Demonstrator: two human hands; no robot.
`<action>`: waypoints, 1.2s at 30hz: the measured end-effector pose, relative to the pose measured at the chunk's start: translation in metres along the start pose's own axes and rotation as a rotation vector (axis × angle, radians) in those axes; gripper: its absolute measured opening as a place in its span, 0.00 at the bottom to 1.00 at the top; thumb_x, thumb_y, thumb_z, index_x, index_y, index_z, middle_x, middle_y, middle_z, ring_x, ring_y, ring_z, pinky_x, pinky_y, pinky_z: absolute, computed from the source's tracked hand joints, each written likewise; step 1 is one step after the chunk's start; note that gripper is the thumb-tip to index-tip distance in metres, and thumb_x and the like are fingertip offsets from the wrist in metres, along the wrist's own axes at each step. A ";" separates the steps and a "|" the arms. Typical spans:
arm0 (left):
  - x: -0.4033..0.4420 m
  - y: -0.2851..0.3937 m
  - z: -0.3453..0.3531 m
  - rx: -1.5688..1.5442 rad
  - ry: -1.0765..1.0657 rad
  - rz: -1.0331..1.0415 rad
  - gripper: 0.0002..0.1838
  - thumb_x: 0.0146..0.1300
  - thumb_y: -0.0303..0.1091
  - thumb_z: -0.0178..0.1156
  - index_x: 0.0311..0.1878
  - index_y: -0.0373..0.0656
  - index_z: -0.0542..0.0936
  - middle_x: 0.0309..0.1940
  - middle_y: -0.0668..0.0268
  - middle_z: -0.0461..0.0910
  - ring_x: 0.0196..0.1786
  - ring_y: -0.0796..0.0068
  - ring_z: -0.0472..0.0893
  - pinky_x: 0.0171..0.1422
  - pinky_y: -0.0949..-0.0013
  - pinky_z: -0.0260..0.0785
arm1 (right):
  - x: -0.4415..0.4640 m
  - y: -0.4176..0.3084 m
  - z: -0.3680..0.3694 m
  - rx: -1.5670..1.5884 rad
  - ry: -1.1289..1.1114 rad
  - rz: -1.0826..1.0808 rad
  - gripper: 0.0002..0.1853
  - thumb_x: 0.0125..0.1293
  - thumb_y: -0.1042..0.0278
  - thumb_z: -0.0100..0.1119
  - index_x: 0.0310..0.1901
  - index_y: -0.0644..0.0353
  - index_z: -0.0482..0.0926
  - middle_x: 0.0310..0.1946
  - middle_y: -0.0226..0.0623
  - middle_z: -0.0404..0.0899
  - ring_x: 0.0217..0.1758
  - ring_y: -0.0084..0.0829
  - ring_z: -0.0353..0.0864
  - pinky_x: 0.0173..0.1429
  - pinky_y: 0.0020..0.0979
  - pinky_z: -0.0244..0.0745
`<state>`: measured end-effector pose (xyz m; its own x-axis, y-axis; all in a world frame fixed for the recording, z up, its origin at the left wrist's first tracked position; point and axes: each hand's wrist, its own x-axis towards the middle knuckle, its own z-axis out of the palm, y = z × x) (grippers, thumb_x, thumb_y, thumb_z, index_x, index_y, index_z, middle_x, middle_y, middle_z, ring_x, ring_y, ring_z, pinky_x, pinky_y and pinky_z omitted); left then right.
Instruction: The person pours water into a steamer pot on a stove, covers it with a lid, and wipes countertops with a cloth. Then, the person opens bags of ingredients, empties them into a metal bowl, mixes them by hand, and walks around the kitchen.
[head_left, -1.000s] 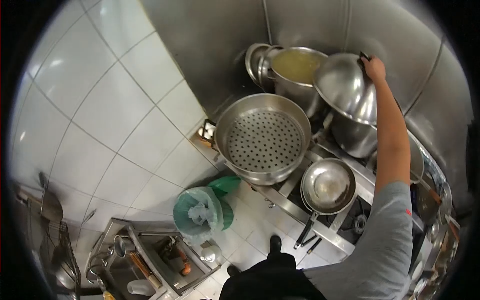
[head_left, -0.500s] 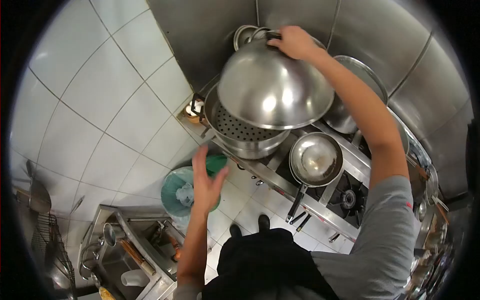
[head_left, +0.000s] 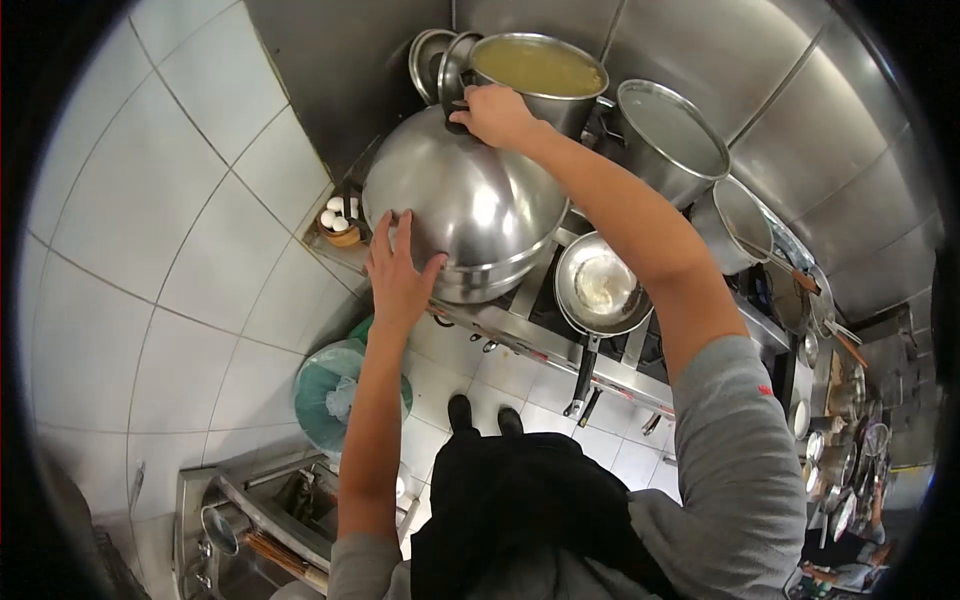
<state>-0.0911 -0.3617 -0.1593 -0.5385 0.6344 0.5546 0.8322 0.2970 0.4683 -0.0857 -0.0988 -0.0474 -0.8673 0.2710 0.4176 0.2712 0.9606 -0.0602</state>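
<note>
My right hand (head_left: pixel 497 117) grips the dark handle on top of a large domed steel lid (head_left: pixel 480 195). The lid sits over the wide steel steamer pot (head_left: pixel 480 290) at the left end of the stove, hiding the perforated inside. Against the lid's near left side is my left hand (head_left: pixel 400 278), fingers spread and apparently touching the metal. Its grip holds nothing. Right of the steamer, a frying pan (head_left: pixel 600 285) with a black handle rests on the stove, stacked on another pan.
Behind the lid stands a tall pot (head_left: pixel 563 110) of yellowish liquid, with a second pot (head_left: pixel 665 160) to its right. A small bowl of white eggs (head_left: pixel 340 220) is by the wall. Below are a lined green bin (head_left: pixel 320 410) and a sink (head_left: pixel 250 515).
The lid has come down and left onto the steamer, covering its holes. My left hand has risen from above the bin to the lid's side. The view has shifted.
</note>
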 end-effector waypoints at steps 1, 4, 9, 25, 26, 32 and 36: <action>0.002 -0.005 0.003 -0.012 -0.011 -0.001 0.39 0.52 0.42 0.67 0.66 0.44 0.62 0.65 0.51 0.57 0.65 0.50 0.60 0.65 0.51 0.53 | 0.000 0.002 0.001 -0.003 -0.034 0.032 0.21 0.60 0.51 0.57 0.34 0.66 0.76 0.33 0.50 0.80 0.39 0.49 0.79 0.44 0.44 0.74; 0.010 -0.015 0.011 -0.045 -0.025 0.062 0.37 0.54 0.43 0.64 0.65 0.44 0.62 0.64 0.51 0.57 0.65 0.50 0.60 0.65 0.50 0.51 | -0.005 0.008 0.002 -0.037 -0.069 0.103 0.21 0.60 0.51 0.57 0.35 0.66 0.77 0.33 0.51 0.80 0.39 0.48 0.80 0.44 0.44 0.74; 0.018 -0.024 0.014 -0.063 -0.041 0.141 0.38 0.54 0.48 0.61 0.65 0.41 0.62 0.63 0.49 0.57 0.63 0.49 0.60 0.64 0.48 0.49 | -0.012 0.018 0.007 -0.043 -0.029 0.110 0.21 0.60 0.50 0.57 0.35 0.66 0.76 0.31 0.50 0.80 0.37 0.49 0.80 0.43 0.45 0.74; -0.043 -0.042 0.015 -0.398 -0.092 -0.086 0.19 0.62 0.34 0.56 0.55 0.39 0.70 0.52 0.53 0.65 0.53 0.57 0.67 0.55 0.61 0.61 | -0.054 0.000 -0.001 0.016 0.284 0.088 0.20 0.55 0.57 0.61 0.42 0.64 0.76 0.42 0.49 0.77 0.49 0.45 0.75 0.54 0.42 0.70; -0.069 -0.052 0.028 -0.405 -0.150 -0.085 0.16 0.62 0.32 0.55 0.52 0.38 0.71 0.46 0.55 0.69 0.47 0.60 0.70 0.51 0.64 0.63 | -0.074 -0.018 -0.015 0.102 0.401 0.102 0.18 0.55 0.59 0.62 0.44 0.63 0.76 0.44 0.50 0.75 0.51 0.43 0.74 0.55 0.41 0.70; -0.263 -0.070 0.113 -0.913 -0.808 -0.823 0.10 0.65 0.30 0.50 0.45 0.36 0.74 0.33 0.58 0.80 0.29 0.70 0.81 0.28 0.71 0.75 | -0.332 -0.110 -0.056 1.526 -0.533 0.322 0.13 0.66 0.61 0.54 0.47 0.59 0.75 0.39 0.31 0.78 0.41 0.22 0.75 0.48 0.26 0.70; -0.312 -0.031 0.180 -1.132 -1.052 -1.222 0.13 0.64 0.39 0.52 0.46 0.39 0.74 0.36 0.57 0.80 0.38 0.65 0.81 0.36 0.63 0.76 | -0.533 -0.144 -0.006 1.814 -0.611 0.929 0.19 0.68 0.57 0.51 0.52 0.62 0.73 0.47 0.37 0.78 0.51 0.27 0.76 0.57 0.28 0.70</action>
<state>0.0752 -0.4399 -0.4708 -0.0275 0.7054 -0.7083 -0.5404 0.5856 0.6042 0.3402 -0.3819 -0.2564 -0.8454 0.2040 -0.4936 0.3149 -0.5561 -0.7691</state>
